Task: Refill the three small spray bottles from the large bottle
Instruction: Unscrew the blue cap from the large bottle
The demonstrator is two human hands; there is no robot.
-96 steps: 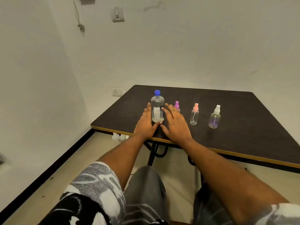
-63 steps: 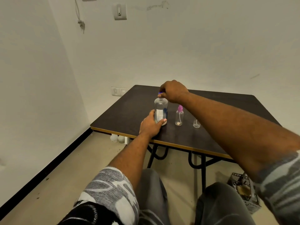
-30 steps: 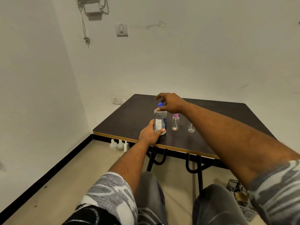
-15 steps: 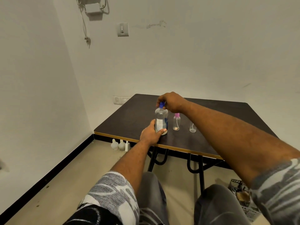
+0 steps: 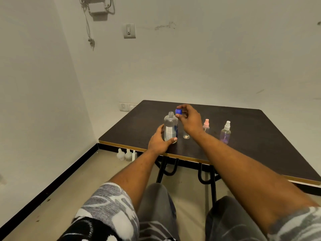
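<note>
The large clear bottle stands upright near the front edge of the dark table, its neck uncapped. My left hand grips its lower body. My right hand pinches the blue cap just right of and level with the bottle's neck. Three small spray bottles stand in a row to the right. The nearest one is mostly hidden behind my right wrist. The pink-topped one and the white-topped one are in plain sight.
The table's yellow-edged front rim runs left to right below the bottles. A few white bottles sit on the floor under the table's left corner. My knees are below the table, between its black legs.
My right hand twisted the blue cap and has lifted it off the large bottle, moving it slightly right. My left hand kept hold of the bottle.
</note>
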